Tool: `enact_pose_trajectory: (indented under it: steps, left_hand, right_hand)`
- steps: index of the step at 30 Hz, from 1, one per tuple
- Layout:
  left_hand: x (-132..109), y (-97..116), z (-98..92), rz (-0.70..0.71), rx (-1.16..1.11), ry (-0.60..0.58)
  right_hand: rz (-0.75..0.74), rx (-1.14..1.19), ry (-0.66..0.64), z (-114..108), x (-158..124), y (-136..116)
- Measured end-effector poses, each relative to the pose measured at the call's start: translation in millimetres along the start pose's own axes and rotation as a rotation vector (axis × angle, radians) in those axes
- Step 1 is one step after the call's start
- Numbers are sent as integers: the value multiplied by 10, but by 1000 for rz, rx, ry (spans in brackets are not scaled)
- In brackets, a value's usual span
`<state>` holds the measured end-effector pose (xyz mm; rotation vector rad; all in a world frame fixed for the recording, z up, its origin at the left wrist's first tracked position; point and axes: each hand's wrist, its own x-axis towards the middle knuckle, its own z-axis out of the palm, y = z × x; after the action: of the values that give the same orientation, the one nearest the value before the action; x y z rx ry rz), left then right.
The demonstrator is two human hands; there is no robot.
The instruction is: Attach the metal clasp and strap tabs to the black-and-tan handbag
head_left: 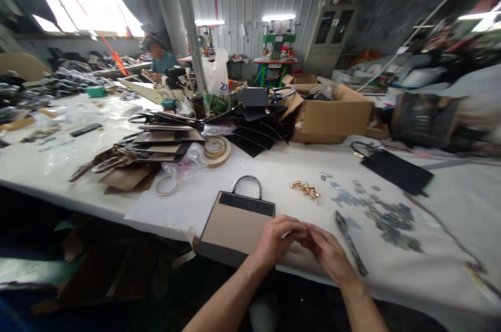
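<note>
My left hand [279,237] and my right hand [324,248] meet fingertip to fingertip above the table's front edge. Their fingers are closed together around something too small or hidden to name. Beneath and left of my left hand lies a handbag panel [237,227], beige with a black band and border and a looped black handle [248,178]. Beyond my hands sits a small pile of gold-coloured metal fittings [307,190]. A dark hand tool [350,243], perhaps pliers, rests right of my right hand. Many small grey metal pieces [395,220] are scattered farther right.
Stacked bag panels [168,136], tape rolls [215,149] and a cardboard box [334,115] stand along the back of the white table [176,212]. A black bag piece [397,170] lies at the right. Another person [163,60] sits far back left, near a metal post [191,24].
</note>
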<state>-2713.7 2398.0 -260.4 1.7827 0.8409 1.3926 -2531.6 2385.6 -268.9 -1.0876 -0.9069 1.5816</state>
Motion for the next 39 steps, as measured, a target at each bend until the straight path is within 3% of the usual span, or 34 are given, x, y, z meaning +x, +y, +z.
enact_pose_trajectory:
  steps: [8,15,22,27,31,35,37,39]
  left_hand:
    - [54,-84,-30,-3,19,-29]
    - [52,-38,-39,-99,-56,-26]
    - [44,-109,7,-190,-111,95]
    - [68,-79,-26,-183,16,-16]
    - [77,-48,-4,-186,33,-11]
    - [-4,47,-59,-194,87,-24]
    - [-76,136,-189,-148,214,-114]
    - [-180,245,-376,-124,430,-281]
  right_hand:
    - [-65,18,-19,-60,23,26]
    - [-42,-32,-81,-40,39,1]
    - [-146,-4,-8,-75,34,56]
    - [-140,-5,37,-104,34,115]
    - [-146,-57,38,-99,32,123]
    - [-156,-67,153,-87,-3,128]
    - [-125,-39,235,-105,1,148]
    - [-91,-7,284,-131,25,173]
